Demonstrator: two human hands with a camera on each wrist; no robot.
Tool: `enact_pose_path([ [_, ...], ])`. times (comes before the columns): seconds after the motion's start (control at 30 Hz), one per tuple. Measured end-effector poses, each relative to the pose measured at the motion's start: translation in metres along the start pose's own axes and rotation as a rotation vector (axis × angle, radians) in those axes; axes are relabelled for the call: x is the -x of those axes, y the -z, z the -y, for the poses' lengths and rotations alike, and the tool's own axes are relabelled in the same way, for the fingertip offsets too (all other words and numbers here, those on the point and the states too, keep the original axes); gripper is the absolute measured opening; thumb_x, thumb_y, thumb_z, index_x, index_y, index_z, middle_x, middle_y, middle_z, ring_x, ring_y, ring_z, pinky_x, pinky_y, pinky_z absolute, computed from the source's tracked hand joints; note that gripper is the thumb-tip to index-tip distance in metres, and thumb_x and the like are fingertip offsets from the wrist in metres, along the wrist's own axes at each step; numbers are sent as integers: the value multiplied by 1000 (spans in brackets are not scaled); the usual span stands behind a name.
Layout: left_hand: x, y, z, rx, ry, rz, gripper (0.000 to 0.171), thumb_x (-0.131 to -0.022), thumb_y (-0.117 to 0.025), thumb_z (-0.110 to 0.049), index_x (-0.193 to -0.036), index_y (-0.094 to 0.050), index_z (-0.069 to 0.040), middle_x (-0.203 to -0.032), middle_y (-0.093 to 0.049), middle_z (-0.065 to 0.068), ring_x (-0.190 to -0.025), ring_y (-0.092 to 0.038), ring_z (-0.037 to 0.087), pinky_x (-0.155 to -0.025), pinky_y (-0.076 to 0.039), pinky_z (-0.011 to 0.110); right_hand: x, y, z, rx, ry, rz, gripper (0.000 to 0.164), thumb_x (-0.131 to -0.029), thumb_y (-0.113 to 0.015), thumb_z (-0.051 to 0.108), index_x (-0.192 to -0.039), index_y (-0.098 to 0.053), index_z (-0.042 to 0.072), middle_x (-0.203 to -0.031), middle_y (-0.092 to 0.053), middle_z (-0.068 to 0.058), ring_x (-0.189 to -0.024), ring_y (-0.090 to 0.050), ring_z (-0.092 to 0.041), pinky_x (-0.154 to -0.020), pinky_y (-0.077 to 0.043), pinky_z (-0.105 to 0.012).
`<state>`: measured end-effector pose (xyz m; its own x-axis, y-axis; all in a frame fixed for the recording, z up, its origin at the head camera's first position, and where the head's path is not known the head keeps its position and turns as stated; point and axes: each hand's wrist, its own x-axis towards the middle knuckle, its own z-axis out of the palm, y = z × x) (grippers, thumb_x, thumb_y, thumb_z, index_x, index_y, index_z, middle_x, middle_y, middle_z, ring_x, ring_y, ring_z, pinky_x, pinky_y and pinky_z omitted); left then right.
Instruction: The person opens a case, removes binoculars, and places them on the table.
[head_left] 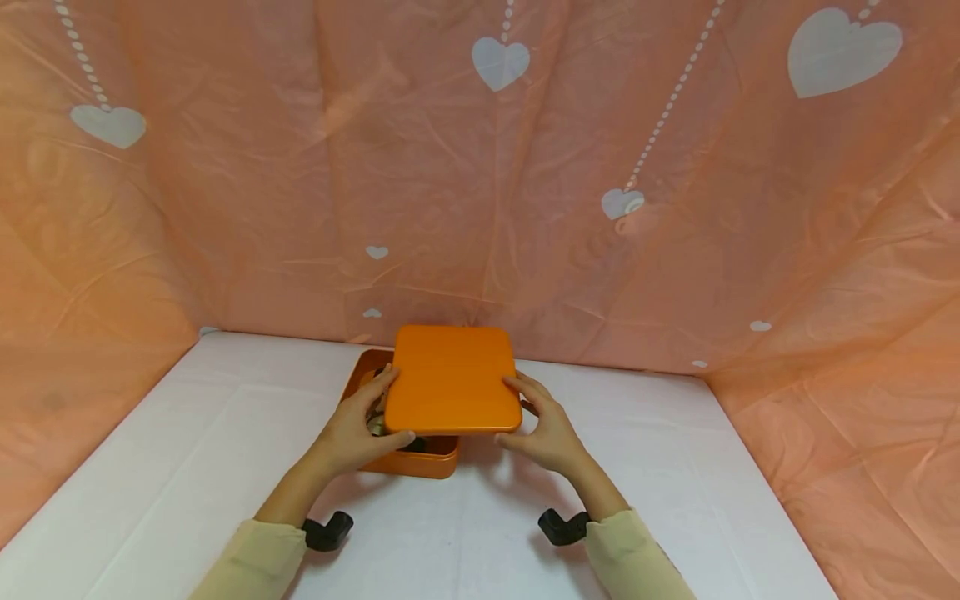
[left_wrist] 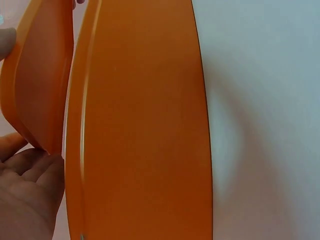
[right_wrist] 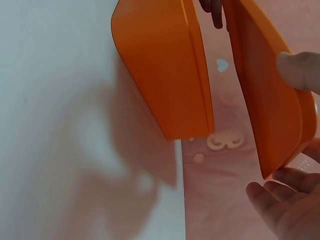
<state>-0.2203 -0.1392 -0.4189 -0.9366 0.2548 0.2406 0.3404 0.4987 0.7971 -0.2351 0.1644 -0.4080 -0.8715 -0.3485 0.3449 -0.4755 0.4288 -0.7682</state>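
An orange lid (head_left: 453,379) is held above an orange box (head_left: 420,465), shifted to the right of it, so the box's left part shows uncovered. Dark and metallic items lie inside the box, too hidden to name. My left hand (head_left: 356,429) grips the lid's left edge, thumb at the near corner. On the opposite edge my right hand (head_left: 551,429) holds it, thumb near the front corner and fingers along the side. In the right wrist view a gap separates the lid (right_wrist: 272,100) from the box (right_wrist: 160,65).
The box stands on a white-covered table (head_left: 187,467), towards its back edge. A pink-orange curtain (head_left: 450,208) with white hearts hangs behind and at both sides. Each wrist carries a black mount, the left one (head_left: 328,532) and the right one (head_left: 562,527).
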Motion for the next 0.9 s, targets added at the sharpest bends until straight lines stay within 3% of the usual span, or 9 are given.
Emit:
enact_pose_path([
  [0.1,-1,-4,-2,37,0,9,93,-77,-81,-24,-152,-29,-8,-159,-22,18,-133,-45,39,-97,-51,44,2,4,-1,12,7,1,76,-69,-83,5,-137,-51,2,-150,-39,-19,-139,-37,-35,-105,-42,-52],
  [0.23,-1,-9,-7,33,-3,15,92,-77,-81,-24,-152,-29,-8,-159,-23,16,-125,-53,36,-97,-51,46,5,11,-3,20,6,2,76,-69,-83,3,-138,-50,2,-151,-39,-18,-140,-36,-35,-105,-41,-54],
  [0.47,-4,-20,-15,-61,-13,3,95,-75,-80,-30,-152,-29,-9,-158,-27,13,-142,-31,37,-111,-35,54,10,22,-10,36,11,10,76,-69,-82,3,-138,-49,1,-151,-37,-20,-140,-36,-37,-103,-43,-53],
  [0.53,-6,-23,-18,-50,-7,9,96,-75,-81,-31,-152,-28,-10,-159,-26,12,-136,-41,37,-108,-40,53,12,25,-12,45,8,10,76,-70,-81,3,-138,-49,1,-151,-37,-20,-140,-35,-38,-103,-43,-54],
  [0.77,-11,-31,-29,40,24,45,98,-74,-83,-27,-153,-26,-10,-161,-20,10,-141,-37,33,-109,-39,47,20,37,-17,73,10,8,77,-69,-80,3,-140,-48,2,-151,-38,-19,-139,-35,-38,-101,-43,-57],
  [0.9,-13,-36,-34,57,17,47,98,-74,-84,-25,-152,-27,-7,-160,-20,13,-137,-42,32,-106,-42,42,23,42,-21,86,11,5,78,-69,-80,2,-140,-47,3,-151,-38,-19,-139,-35,-39,-101,-45,-55],
])
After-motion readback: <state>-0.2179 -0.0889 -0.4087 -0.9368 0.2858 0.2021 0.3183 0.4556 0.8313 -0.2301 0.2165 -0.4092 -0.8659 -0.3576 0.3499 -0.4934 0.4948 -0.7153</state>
